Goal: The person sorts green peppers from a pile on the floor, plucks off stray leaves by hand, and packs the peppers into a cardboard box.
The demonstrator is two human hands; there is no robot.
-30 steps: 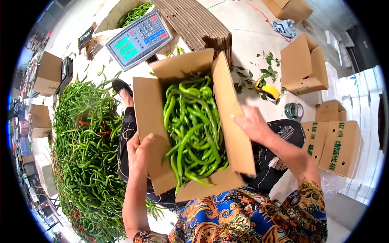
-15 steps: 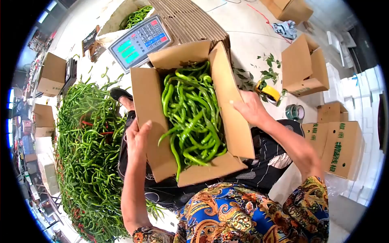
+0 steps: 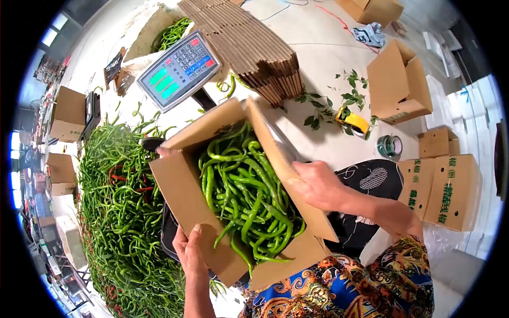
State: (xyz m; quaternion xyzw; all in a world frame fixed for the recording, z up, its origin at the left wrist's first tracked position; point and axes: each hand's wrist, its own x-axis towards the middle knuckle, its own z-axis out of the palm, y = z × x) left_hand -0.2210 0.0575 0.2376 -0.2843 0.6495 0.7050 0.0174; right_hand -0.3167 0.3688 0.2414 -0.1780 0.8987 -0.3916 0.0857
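An open cardboard box [image 3: 185,196] sits tilted in front of my body, its flaps folded outward. Long green chili peppers [image 3: 249,196] fill it, and a few hang over the near flap. My left hand [image 3: 190,248] grips the left flap near its lower end, thumb on the inner face and fingers beneath. On the other side, my right hand [image 3: 318,185] is closed on the right flap, its fingertips partly hidden. Beyond the box stands a scale display [image 3: 179,69] with green lit readouts on a post.
A large heap of green peppers [image 3: 127,222] with some red ones covers the floor at left. Flattened cardboard [image 3: 238,40] is stacked ahead. Yellow tape [image 3: 352,123], a green tape roll [image 3: 389,147], leaves [image 3: 318,108], an open box [image 3: 397,79] and closed printed boxes [image 3: 450,193] lie at right.
The box has come nearer to my body and turned counterclockwise, with both hands still on its flaps. More of the scale post and the cardboard stack now shows beyond it.
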